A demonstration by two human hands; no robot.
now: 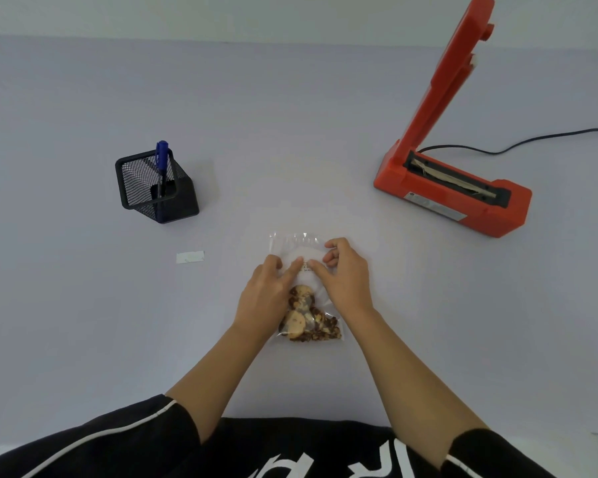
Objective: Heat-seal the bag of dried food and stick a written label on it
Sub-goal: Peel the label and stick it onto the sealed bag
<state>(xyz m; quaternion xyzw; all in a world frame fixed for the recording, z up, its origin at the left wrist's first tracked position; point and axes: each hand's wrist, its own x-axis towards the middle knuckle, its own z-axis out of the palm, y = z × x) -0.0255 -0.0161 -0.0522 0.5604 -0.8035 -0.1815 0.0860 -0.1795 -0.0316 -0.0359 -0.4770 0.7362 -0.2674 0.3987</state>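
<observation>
Fingertips (299, 263) of both hands press a small white written label (305, 268) flat onto clear plastic bag of dried food (306, 315) lying mid-table; left hand (268, 293) and right hand (342, 272) palm-down, forearms converging.

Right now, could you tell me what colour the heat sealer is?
Red-orange heat sealer, clearest in the head view.

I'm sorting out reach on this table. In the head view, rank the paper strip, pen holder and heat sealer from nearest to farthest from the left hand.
From the left hand:
1. Paper strip, just to its left.
2. Pen holder, farther back on the left.
3. Heat sealer, across on the right.
</observation>
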